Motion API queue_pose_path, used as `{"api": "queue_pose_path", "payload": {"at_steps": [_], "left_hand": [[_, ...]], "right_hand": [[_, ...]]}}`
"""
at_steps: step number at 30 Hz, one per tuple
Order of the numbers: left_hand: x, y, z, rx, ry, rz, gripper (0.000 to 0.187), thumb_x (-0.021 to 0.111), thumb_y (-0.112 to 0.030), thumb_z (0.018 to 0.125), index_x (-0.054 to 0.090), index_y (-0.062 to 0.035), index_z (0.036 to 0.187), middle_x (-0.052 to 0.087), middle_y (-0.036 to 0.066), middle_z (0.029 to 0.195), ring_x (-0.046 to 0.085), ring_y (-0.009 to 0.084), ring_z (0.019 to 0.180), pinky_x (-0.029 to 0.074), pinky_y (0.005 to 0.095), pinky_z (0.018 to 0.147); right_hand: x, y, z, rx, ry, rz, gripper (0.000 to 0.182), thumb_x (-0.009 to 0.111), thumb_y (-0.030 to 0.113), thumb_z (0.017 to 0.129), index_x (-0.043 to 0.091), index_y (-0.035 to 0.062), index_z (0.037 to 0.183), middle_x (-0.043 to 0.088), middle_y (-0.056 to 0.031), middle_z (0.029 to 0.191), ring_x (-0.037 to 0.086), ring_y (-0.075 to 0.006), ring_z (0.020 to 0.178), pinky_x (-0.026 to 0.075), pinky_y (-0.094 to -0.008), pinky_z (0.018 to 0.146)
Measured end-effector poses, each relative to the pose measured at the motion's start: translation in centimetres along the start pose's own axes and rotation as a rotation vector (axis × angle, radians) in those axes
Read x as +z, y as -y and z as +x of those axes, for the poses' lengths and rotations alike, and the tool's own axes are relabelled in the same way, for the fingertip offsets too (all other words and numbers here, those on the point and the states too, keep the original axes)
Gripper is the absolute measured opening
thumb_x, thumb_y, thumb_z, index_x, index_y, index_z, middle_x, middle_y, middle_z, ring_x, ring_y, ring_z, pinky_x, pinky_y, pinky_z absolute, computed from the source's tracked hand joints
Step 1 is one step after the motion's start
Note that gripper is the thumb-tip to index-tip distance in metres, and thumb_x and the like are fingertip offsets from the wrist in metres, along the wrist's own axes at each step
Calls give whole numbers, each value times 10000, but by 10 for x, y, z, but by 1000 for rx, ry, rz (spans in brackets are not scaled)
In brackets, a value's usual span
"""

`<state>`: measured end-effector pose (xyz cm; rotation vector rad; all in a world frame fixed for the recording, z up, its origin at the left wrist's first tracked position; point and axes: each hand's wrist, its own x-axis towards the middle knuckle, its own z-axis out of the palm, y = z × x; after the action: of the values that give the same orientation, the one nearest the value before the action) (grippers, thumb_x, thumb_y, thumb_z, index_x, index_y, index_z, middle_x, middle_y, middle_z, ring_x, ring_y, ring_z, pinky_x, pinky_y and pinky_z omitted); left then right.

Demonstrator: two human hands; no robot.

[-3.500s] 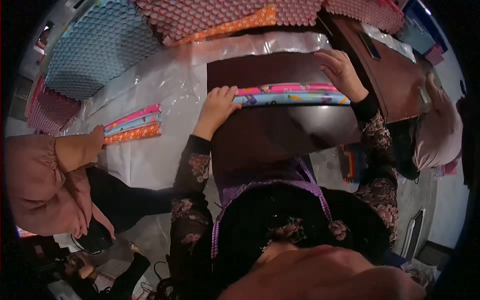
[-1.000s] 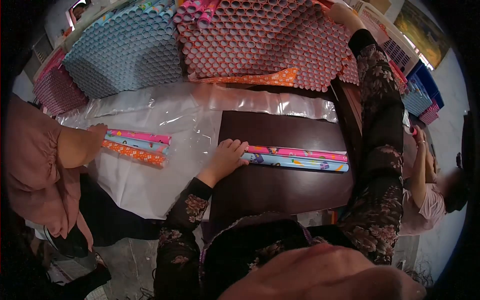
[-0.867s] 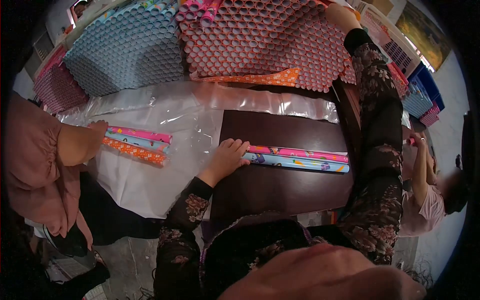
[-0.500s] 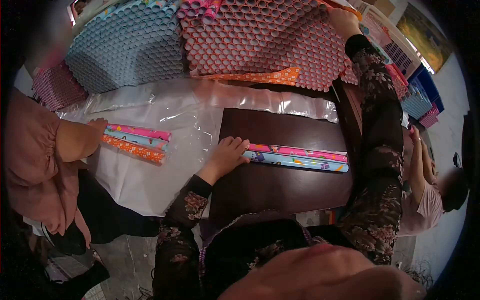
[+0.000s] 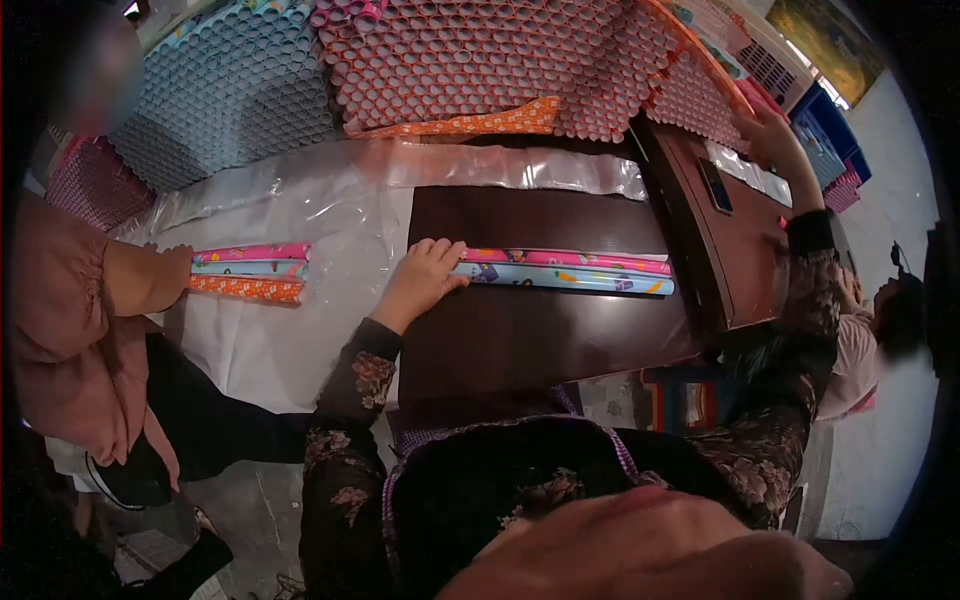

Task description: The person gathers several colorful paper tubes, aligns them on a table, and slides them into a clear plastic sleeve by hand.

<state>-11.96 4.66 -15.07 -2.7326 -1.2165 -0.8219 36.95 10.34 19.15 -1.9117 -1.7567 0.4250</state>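
My left hand is closed around the left ends of a pink patterned paper roll and a light blue one. The two rolls lie side by side on the dark brown table. Out to the upper right, my right hand grips the near end of a long orange paper roll, which slants along the edge of the stacked orange rolls. The far end of that roll runs out of view.
Left of me a co-worker's hand holds pink, blue and orange rolls over clear plastic sheeting. Blue rolls are stacked behind. A phone lies on the right-hand table. Another person is at far right.
My right hand has come toward me and rightward, drawing the orange roll along the stack's edge. My left hand stays on the two rolls. The whole view has shifted slightly.
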Motion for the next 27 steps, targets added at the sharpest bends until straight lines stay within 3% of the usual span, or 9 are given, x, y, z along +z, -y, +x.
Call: {"api": "queue_pose_path", "payload": {"at_steps": [2, 4, 6, 9, 11, 13, 15, 20, 27], "left_hand": [[1, -1, 0, -2, 4, 13, 588, 712, -372, 785, 528, -69, 1255, 547, 85, 1081, 522, 283, 1008, 458, 385, 882], [2, 0, -1, 10, -11, 6, 589, 713, -366, 785, 527, -67, 1257, 550, 87, 1089, 522, 287, 1013, 455, 391, 887], [6, 2, -2, 17, -28, 1, 567, 705, -354, 796, 531, -74, 1257, 552, 90, 1092, 521, 295, 1010, 454, 398, 887], [7, 4, -1, 9, -12, -17, 532, 702, -337, 805, 532, -90, 1244, 553, 90, 1085, 519, 308, 1002, 456, 400, 881], [14, 9, 0, 10, 19, 2, 519, 702, -334, 806, 531, -95, 1234, 561, 89, 1076, 524, 309, 993, 456, 402, 878], [24, 17, -4, 68, -37, 51, 495, 686, -349, 826, 533, -99, 1224, 571, 88, 1077, 531, 315, 992, 460, 403, 874], [30, 23, -4, 54, 94, 154, 495, 664, -360, 850, 526, -99, 1247, 579, 84, 1087, 537, 318, 1004, 465, 406, 874], [37, 35, -18, 58, -29, 92, 515, 640, -384, 877, 515, -119, 1301, 578, 69, 1145, 539, 304, 1052, 461, 406, 915], [30, 30, -17, -2, 81, 52, 539, 569, -441, 916, 488, -136, 1353, 561, 77, 1192, 523, 293, 1071, 441, 400, 952]], "right_hand": [[8, -35, -35, 10, -21, 113, 297, 619, 304, 955, 606, 24, 1055, 545, -2, 676, 506, -84, 545, 386, -259, 477], [15, -92, -62, -80, -50, 45, 292, 590, 339, 951, 609, 49, 917, 502, 46, 614, 473, -46, 478, 337, -231, 391], [32, -134, -96, -55, -185, 105, 275, 552, 313, 976, 618, 47, 970, 486, 61, 630, 441, -32, 480, 324, -203, 418], [48, -155, -159, -17, -51, 253, 399, 586, 256, 975, 554, 18, 1294, 527, 42, 725, 475, -55, 552, 372, -235, 492], [71, -159, -199, 26, 7, 394, 477, 642, 255, 947, 517, 18, 1342, 568, 46, 793, 470, -35, 582, 375, -202, 518], [96, -157, -231, -125, -18, 395, 566, 698, 213, 906, 473, 16, 1387, 596, 51, 878, 475, -20, 638, 386, -183, 568], [106, -171, -254, -14, 228, 467, 612, 757, 175, 856, 490, 20, 1384, 577, 51, 915, 495, -25, 730, 405, -185, 641], [130, -203, -271, 79, 656, 474, 589, 809, 242, 816, 583, 3, 1304, 628, 12, 1135, 545, -76, 926, 470, -246, 832], [154, -235, -246, 165, 773, 463, 586, 822, 219, 792, 595, 10, 1290, 612, -8, 1135, 543, -103, 970, 458, -239, 848]]}}
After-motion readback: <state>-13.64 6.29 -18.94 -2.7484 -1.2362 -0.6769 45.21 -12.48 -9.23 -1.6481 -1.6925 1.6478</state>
